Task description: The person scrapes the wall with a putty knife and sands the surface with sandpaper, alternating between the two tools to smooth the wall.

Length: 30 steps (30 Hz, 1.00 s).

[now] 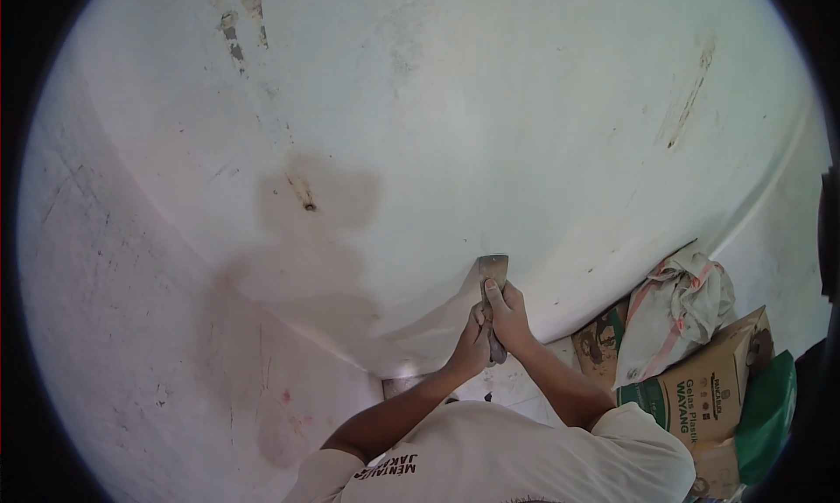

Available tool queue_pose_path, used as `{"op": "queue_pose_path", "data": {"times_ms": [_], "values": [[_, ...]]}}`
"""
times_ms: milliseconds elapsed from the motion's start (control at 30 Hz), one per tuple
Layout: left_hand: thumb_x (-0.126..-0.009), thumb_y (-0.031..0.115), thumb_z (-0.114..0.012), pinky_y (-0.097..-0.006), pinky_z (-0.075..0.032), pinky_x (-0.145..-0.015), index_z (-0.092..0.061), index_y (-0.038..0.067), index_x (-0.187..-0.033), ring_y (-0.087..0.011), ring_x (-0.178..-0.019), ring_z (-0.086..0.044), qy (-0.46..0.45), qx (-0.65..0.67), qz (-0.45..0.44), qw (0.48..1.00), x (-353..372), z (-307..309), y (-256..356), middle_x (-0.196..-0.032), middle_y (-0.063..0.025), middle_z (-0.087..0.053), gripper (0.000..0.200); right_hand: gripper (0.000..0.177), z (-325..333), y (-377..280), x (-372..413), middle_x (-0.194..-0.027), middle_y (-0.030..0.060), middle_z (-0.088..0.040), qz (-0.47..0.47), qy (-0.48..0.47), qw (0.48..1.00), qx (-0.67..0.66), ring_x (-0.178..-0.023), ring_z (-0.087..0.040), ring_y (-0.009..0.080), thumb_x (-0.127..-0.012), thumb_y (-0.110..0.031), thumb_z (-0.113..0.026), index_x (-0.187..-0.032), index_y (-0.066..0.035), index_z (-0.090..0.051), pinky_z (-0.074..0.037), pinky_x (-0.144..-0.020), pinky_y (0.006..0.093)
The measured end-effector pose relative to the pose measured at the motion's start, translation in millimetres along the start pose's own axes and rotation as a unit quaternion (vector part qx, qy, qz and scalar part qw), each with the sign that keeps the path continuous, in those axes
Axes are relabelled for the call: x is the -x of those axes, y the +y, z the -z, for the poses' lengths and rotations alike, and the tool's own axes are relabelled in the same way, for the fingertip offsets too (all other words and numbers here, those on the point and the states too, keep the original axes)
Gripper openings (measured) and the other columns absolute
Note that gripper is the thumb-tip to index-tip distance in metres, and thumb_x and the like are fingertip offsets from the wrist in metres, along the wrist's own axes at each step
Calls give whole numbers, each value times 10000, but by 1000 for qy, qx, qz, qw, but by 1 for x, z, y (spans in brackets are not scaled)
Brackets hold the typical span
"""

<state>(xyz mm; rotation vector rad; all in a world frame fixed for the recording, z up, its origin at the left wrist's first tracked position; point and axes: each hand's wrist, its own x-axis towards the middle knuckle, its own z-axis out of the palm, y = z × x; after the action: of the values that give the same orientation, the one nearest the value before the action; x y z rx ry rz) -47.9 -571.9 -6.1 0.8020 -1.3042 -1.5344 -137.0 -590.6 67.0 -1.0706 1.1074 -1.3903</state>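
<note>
Both hands are closed on a scraper (494,266) with a wide, flat metal blade, pointing up and away from me. My right hand (509,314) grips it high, with the thumb laid along the base of the blade. Lower down on the left side, my left hand (473,344) wraps round the handle, whose dark end sticks out below the fingers. The blade's edge is at the white wall (542,171); whether it touches cannot be made out. Parts of the handle are hidden by the fingers.
At the lower right, a cardboard box (687,398), a whitish sack (678,315) and a green plastic bag (768,420) are piled against the wall. Another wall (131,328) meets it in a corner on the left. Chipped patches (302,192) mark the plaster.
</note>
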Motion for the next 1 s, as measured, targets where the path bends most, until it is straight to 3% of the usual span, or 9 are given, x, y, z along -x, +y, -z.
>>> {"op": "queue_pose_path", "data": {"times_ms": [100,200,300,400,600,700,900,1000], "values": [[-1055,214,-330,-256,-439,-823,-346,68,-1336,-106,-949,-512,1,10,-24,1000,-3,0,-10,-1057,-71,-509,316,272,2,-3,1,-597,-23,-434,8,-11,1000,9,-481,-460,75,-1023,-278,-457,-884,-46,-490,-356,-447,236],[-1053,197,-326,-255,-440,-822,-347,66,-1326,-108,-947,-519,0,17,8,1000,-3,3,-16,-1054,-70,-513,304,273,6,18,-4,-598,-26,-432,36,16,998,44,-475,-451,74,-1023,-277,-459,-874,-51,-488,-354,-447,236],[-1050,187,-326,-250,-441,-811,-352,62,-1314,-109,-931,-524,18,-26,-56,998,-4,1,-28,-1035,-66,-519,292,270,6,22,2,-603,-22,-448,8,15,1000,16,-480,-450,72,-1023,-276,-458,-872,-54,-490,-354,-451,235],[-1050,200,-332,-258,-442,-815,-353,51,-1321,-117,-927,-527,-7,7,11,1000,0,3,-19,-1039,-68,-520,310,280,10,22,1,-643,-7,-471,-5,5,1000,-7,-503,-448,71,-1018,-260,-468,-884,-18,-514,-379,-462,248],[-1047,223,-347,-275,-449,-808,-357,33,-1309,-123,-915,-535,20,-9,-15,1000,1,2,-34,-1036,-74,-527,324,275,9,25,5,-638,-13,-456,7,14,1000,-2,-490,-464,79,-1016,-260,-478,-874,-26,-506,-383,-461,249],[-1045,218,-348,-272,-448,-811,-356,30,-1310,-127,-920,-538,17,2,17,1000,3,3,-43,-1044,-82,-533,325,278,11,32,6,-643,-11,-467,-6,10,1000,-18,-493,-469,77,-1014,-264,-488,-869,-28,-510,-380,-460,246],[-1041,196,-347,-276,-453,-811,-354,24,-1308,-141,-911,-556,30,-26,-41,998,0,3,-50,-1047,-94,-542,318,308,14,39,3,-584,4,-492,6,-3,1000,-14,-478,-464,87,-1019,-301,-465,-833,-57,-484,-366,-465,242],[-1036,166,-336,-284,-453,-828,-352,24,-1311,-154,-945,-565,17,-42,22,999,4,9,-55,-1080,-103,-544,310,309,17,54,3,-587,6,-495,13,6,1000,13,-480,-465,89,-1020,-302,-463,-826,-62,-481,-366,-464,244]]}}
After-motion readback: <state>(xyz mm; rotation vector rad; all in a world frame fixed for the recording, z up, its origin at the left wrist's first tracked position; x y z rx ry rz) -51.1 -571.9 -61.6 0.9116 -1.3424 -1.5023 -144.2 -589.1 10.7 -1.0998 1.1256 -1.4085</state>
